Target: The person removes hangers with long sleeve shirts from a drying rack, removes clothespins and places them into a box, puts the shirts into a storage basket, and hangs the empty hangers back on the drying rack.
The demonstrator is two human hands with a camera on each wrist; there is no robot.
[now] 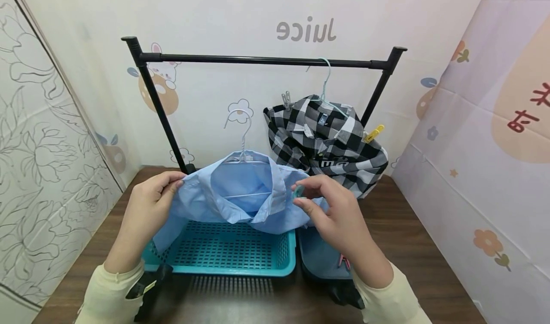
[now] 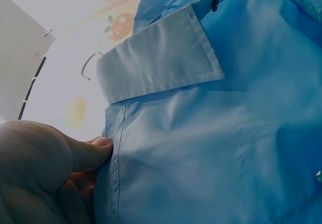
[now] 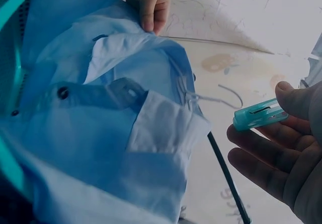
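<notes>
A light blue collared shirt (image 1: pixel 195 202) is on a pale wire hanger (image 1: pixel 245 140) whose hook stands free below the rack's bar. My left hand (image 1: pixel 148 202) pinches the shirt's shoulder seam between thumb and fingers, as the left wrist view shows with the shirt collar (image 2: pixel 161 58) above. In my right hand (image 1: pixel 339 212) a teal clothespin (image 3: pixel 257 114) is held between thumb and fingertips. That clothespin is beside the shirt's other shoulder, apart from the cloth in the right wrist view.
Behind stands a black rack (image 1: pixel 240 59). A black-and-white checked shirt (image 1: pixel 285 145) hangs there on a hanger, with a yellow clothespin (image 1: pixel 375 133) and a grey clothespin (image 1: pixel 286 99) on it. Below are a teal basket (image 1: pixel 223 270) and a blue-grey bin (image 1: pixel 318 255) holding a red clothespin (image 1: pixel 344 262).
</notes>
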